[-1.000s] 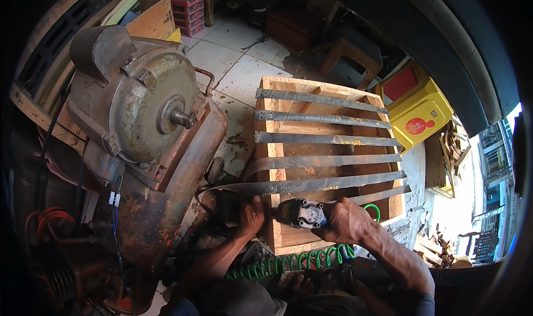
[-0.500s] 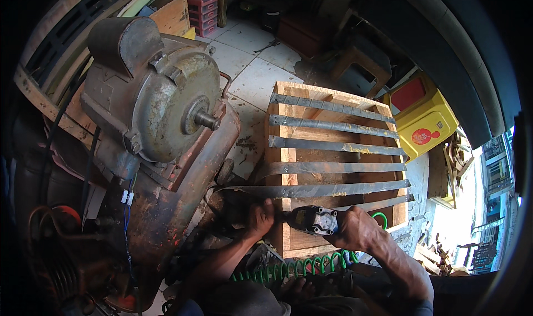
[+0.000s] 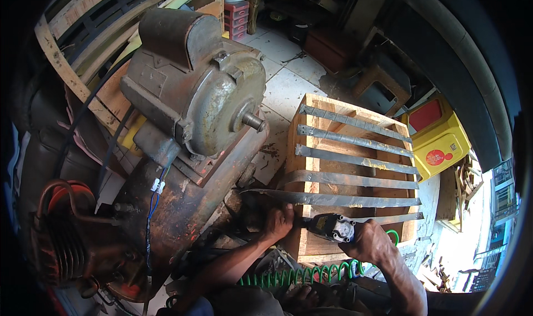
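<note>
My right hand [image 3: 373,243] grips a black and silver air stapler [image 3: 333,227], its nose pointing left at the near left corner of a wooden frame [image 3: 322,248]. My left hand [image 3: 279,223] is closed beside that corner, next to the nose; what its fingers hold is hidden. Several dark rubber straps [image 3: 363,178] run across the frame from side to side. One long strap [image 3: 333,198] reaches past the left edge, its loose end lying over clutter. The nearest strap [image 3: 391,219] passes partly behind the stapler and my right hand.
A green coiled air hose [image 3: 316,274] lies along the frame's near side. To the left stands a rusty compressor tank [image 3: 166,227] with a large motor [image 3: 200,88] on top. A yellow plastic container [image 3: 441,138] sits beyond the frame, near wood scraps [image 3: 469,177].
The whole view has shifted, so the motor, frame and hands appear farther right and slightly lower. Both hands and the stapler stay at about the same spot on the frame.
</note>
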Demonstrator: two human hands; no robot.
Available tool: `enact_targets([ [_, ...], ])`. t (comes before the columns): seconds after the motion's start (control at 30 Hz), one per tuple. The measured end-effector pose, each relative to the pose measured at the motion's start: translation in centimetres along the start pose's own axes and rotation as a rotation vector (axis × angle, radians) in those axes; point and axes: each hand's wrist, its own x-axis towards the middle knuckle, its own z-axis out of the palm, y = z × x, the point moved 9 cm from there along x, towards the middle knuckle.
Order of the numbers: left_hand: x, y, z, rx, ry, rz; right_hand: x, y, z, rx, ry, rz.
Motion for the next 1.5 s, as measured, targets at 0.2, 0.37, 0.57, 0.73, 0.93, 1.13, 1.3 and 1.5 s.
enact_targets([
  [0.2, 0.9, -5.4, 0.2, -0.685, -0.345, -0.856, -2.4, -0.1, -0.3, -0.037, 0.108, 0.033],
  [0.37, -0.8, -11.9, -6.3, -0.112, -0.116, -1.048, -10.5, 4.8, 3.5, 0.295, 0.234, 0.329],
  [0.57, -4.3, -13.1, -0.2, -0.959, 0.007, -1.730, -18.6, 9.0, 11.2, 1.019, 0.757, 0.540],
  [0.73, 1.7, -8.4, -8.8, -1.369, 0.068, -1.093, -20.8, 10.9, 11.5, 0.714, 0.734, 0.494],
  [0.93, 14.2, 4.6, -23.9, -1.015, 0.032, -0.420, -22.4, 12.6, 13.2, 0.883, 0.859, 0.546],
  [1.13, 22.5, 19.0, -20.6, -0.877, -0.527, -0.045, -24.1, 14.5, 13.8, 0.909, 0.979, 0.620],
  [1.3, 19.6, 30.4, -2.8, -0.820, -1.042, 0.039, -25.0, 16.4, 14.5, 1.279, 1.135, 0.599],
  [1.5, 13.5, 33.4, 11.5, -0.537, -0.902, 0.126, -27.4, 18.0, 13.3, 1.214, 1.188, 0.676],
])
